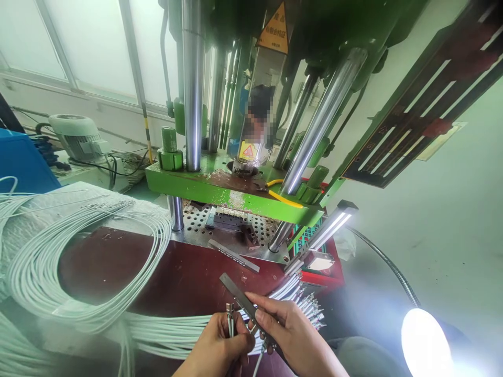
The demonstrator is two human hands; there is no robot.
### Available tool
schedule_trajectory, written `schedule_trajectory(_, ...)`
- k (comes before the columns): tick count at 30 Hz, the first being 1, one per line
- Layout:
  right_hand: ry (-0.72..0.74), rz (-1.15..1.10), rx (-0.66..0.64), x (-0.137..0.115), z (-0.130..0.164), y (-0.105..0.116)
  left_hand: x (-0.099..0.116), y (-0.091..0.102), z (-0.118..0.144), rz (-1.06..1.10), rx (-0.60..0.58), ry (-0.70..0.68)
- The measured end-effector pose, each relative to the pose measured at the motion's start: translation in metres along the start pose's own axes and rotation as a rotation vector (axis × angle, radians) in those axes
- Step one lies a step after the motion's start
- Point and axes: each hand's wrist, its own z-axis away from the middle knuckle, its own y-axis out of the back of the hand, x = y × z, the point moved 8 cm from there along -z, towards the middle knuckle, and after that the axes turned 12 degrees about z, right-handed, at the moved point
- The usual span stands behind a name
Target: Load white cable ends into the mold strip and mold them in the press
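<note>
The metal bar (241, 299) sits pinched in the right hand (293, 335), tilted up over the red table (176, 277), likely so its slots face the wires. The left hand (220, 348) is closed on plug ends (230, 314) (white cables (78, 267) loop nearby).

Left hand (220, 348) pinching cable ends (230, 317), right hand (293, 335) gripping metal bar (243, 301).
</note>
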Motion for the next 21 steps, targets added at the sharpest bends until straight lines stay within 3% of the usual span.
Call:
schedule_trajectory(5,-0.043,0.105,0.070,0.007,0.000,0.003,-0.001,0.002,-0.004,-0.001,0.028,-0.002)
schedule_trajectory(11,0.026,0.021,0.044,0.009,-0.003,0.010,0.002,-0.009,-0.002,0.135,-0.141,-0.074)
schedule_trajectory(16,-0.021,0.001,0.101,0.021,0.002,0.023,0.014,-0.002,0.000,0.216,-0.164,-0.177)
schedule_trajectory(21,-0.010,-0.055,0.072,0.013,0.006,0.027,0.020,-0.005,0.000,0.168,-0.218,-0.219)
